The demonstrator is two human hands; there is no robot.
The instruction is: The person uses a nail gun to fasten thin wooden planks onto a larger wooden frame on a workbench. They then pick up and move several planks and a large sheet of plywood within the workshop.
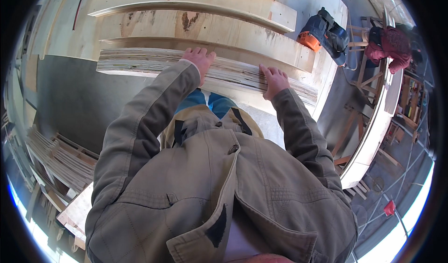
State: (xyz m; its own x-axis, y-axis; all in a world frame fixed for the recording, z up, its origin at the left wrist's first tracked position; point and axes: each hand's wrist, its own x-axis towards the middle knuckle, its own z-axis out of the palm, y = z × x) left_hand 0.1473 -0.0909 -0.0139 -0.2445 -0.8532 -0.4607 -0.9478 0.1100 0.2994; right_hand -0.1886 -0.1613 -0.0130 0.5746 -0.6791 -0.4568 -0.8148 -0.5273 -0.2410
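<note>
Wooden strips (65, 162) are piled to the left of the plywood stack (140, 60) and nearer the wearer, and grey floor (70, 99) shows between that pile and the stack. Pale boards (60, 20) lie beyond the stack's left end, one of them marked with a thin dark red line. The stack itself crosses in front of the wearer, its layered edges turned up to view. Left of its middle, the left hand (199, 63) grasps it, laid across the edges with the fingers bent over the far side. Straight beyond the stack, running roughly along with it, are a plank (224, 27) with a dark knot and another long board (196, 1). Toward the stack's right end, the right hand (276, 81) grasps it in much the same way, fingers over the top; both thumbs are hard to make out. Beyond that end, an orange and black power tool (324, 33) sits on the pale tabletop (325, 74). Well apart to the stack's right, a long pale beam (371, 146) curves through the view, with a person in a dark red top (392, 48) bent beside its far part.
</note>
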